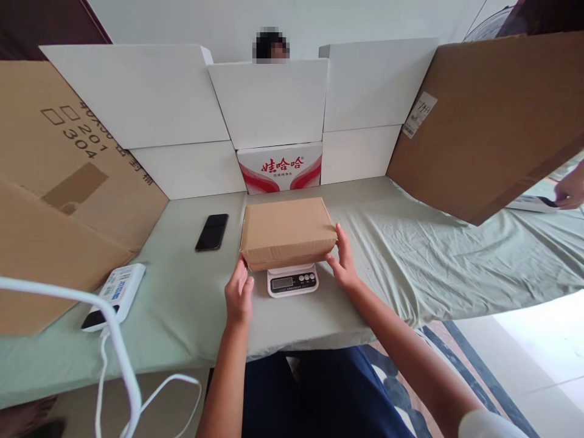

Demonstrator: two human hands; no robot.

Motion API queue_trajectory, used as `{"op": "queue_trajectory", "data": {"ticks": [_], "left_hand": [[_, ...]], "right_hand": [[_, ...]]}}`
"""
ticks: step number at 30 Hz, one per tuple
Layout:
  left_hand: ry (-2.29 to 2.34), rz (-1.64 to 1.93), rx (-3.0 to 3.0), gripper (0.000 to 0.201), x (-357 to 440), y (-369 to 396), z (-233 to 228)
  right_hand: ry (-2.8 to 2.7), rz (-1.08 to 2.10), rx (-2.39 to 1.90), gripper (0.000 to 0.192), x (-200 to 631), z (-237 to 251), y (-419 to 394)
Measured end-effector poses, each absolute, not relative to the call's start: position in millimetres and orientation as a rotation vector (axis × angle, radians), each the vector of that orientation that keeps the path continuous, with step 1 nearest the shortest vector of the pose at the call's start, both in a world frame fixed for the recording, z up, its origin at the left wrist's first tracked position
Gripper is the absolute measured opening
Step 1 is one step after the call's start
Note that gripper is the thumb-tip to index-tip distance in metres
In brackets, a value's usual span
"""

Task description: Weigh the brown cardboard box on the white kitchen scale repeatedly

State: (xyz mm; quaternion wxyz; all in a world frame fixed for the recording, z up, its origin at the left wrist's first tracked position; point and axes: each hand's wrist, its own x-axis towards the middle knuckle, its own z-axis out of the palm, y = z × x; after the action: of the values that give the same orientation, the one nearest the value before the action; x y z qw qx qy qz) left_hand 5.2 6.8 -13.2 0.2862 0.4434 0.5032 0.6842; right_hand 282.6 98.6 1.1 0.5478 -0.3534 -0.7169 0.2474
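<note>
Starting at the far left, a big brown cardboard sheet (59, 182) leans over the edge of the table (191, 304), which is covered in a pale green cloth. Just below it a white power bank (116, 295) lies near the table's front edge, with a white cable (114, 347) curling from it down toward me. Further in, a black phone (212, 232) lies flat on the cloth, well apart from the power bank.

My left hand (238, 295) is loosely open, fingers curled; its fingertips touch the near left corner of the brown box (286, 232) without gripping it. The box is closed and sits on a small white kitchen scale (292, 280), covering most of it so that only the front strip with the display and buttons shows. Behind the box stands a wall of white cartons (269, 103), and low in the middle of it a white carton with red print (280, 167).

My right hand (343, 258) is open too, fingers straight and pressed flat against the right side of the box. Further right a second large brown cardboard sheet (493, 121) hangs tilted over the table. At the far right edge another person's hand (570, 191) rests by a white object I cannot make out.
</note>
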Motion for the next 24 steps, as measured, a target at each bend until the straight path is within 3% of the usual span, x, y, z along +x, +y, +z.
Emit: {"op": "queue_trajectory", "data": {"ticks": [9, 16, 24], "left_hand": [[1.33, 1.843, 1.23, 0.076, 5, 8, -8], [1.206, 1.869, 1.272, 0.066, -7, 97, 42], [1.303, 1.783, 1.136, 0.056, -22, 153, -2]], "right_hand": [[-1.663, 0.644, -0.796, 0.076, 280, 6, 101], [-1.586, 0.677, -0.704, 0.09, 252, 35, 181], [-1.545, 0.866, -0.784, 0.094, 233, 0, 224]]}}
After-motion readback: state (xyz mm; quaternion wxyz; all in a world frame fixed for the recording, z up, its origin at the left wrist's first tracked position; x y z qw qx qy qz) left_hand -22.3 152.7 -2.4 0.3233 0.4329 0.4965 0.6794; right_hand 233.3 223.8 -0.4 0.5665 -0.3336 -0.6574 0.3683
